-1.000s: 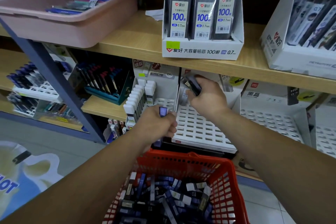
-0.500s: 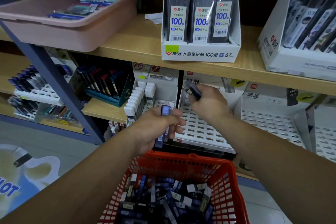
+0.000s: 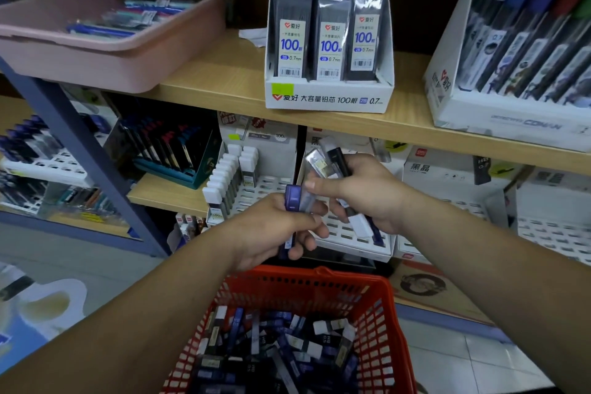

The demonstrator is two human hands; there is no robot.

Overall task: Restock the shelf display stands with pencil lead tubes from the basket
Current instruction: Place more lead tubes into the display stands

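Left hand (image 3: 271, 230), one tube (image 3: 292, 198), neared right hand (image 3: 371, 195), two-plus tubes (image 3: 335, 160).

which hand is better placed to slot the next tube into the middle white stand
Right, probably. The right hand is over the white slotted stand, gripping several lead tubes. The left hand holds one blue-capped tube at the stand's front edge, short of most slots.

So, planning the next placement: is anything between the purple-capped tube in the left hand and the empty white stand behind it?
Yes: the right hand, gripping several tubes, hangs over the stand just beyond the purple-capped tube in the left hand.
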